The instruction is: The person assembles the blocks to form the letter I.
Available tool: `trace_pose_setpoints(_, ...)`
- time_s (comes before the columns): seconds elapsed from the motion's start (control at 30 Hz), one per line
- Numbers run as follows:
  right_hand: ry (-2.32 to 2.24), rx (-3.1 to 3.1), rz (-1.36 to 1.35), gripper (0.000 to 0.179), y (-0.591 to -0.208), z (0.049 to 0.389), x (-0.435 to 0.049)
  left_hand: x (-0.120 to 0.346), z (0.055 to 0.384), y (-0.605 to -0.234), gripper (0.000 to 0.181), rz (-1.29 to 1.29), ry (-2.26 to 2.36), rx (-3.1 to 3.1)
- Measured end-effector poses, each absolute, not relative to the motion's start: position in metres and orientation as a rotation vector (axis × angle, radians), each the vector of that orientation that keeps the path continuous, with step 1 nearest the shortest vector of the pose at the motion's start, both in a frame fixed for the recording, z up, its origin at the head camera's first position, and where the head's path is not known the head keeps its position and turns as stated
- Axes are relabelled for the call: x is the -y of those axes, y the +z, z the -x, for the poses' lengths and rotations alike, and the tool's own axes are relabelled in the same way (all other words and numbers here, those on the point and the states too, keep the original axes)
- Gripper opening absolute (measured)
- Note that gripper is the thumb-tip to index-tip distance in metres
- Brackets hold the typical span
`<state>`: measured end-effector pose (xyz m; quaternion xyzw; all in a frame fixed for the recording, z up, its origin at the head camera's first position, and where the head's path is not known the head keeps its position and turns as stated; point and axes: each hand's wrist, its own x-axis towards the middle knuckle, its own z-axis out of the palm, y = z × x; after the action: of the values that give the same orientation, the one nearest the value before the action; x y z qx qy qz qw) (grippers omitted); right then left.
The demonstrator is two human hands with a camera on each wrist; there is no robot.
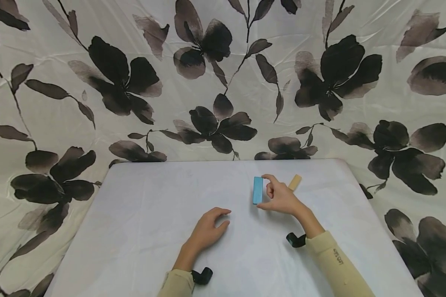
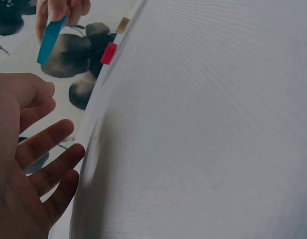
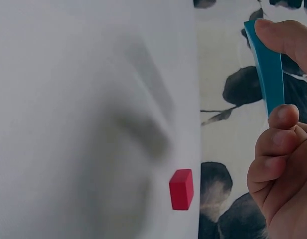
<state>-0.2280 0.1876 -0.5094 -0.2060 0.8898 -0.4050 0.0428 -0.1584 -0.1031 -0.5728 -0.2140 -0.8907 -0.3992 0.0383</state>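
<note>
A: In the head view, what does the right hand (image 1: 280, 197) have?

B: The blue block (image 1: 257, 190), pinched end to end: thumb at the near end, index finger at the far one, so the grip spans its whole length.

A: How does the block look?

B: Light blue and plain, a slim rectangle with straight edges, pointing away from the person. It's over the far right part of the white table (image 1: 152, 198). A yellow block (image 1: 295, 182) shows behind the hand, partly hidden.

A: And the left hand (image 1: 207, 229)?

B: Over the table, nearer the person and well apart from the block. Its fingers bend loosely, thumb apart, holding nothing.

A: The left wrist view?

B: The left hand's fingers are loosely spread, with nothing in them. Beyond, the blue block slants from the right hand's fingers, darker and thinner-looking, against the floral cloth (image 2: 21, 52). A red block (image 2: 108, 53) sits at the table's edge. Just past it is a tan block (image 2: 123, 25); I can't tell whether that's the yellow one.

A: And the right wrist view?

B: The blue block looks deep teal, with a paler strip along its left edge. The thumb presses its upper end, a fingertip its lower; other fingers curl toward the palm.
</note>
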Motion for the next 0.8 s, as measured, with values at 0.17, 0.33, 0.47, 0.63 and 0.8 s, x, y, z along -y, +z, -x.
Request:
trace_pose_setpoints(0.17, -1.235, -2.723, 0.669, 0.094, -0.517, 0.225, -0.188, 0.096, 0.160, -0.571, 0.030, 0.633, -1.241, 2.755)
trace_pose_setpoints(0.33, -1.252, -2.707, 0.699, 0.093, -0.522, 0.223, -0.186, 0.091, 0.163, -0.571, 0.030, 0.605, -1.230, 2.779)
trace_pose_setpoints(0.47, -1.251, -2.708, 0.695, 0.093, -0.522, 0.219, -0.185, 0.089, 0.165, -0.574, 0.029, 0.619, -1.251, 2.766)
trace_pose_setpoints(0.63, -1.241, -2.697, 0.679, 0.095, -0.525, 0.217, -0.183, 0.089, 0.170, -0.576, 0.028, 0.651, -1.243, 2.752)
trace_pose_setpoints(0.8, -1.234, -2.699, 0.664, 0.094, -0.528, 0.219, -0.181, 0.088, 0.178, -0.572, 0.027, 0.671, -1.236, 2.736)
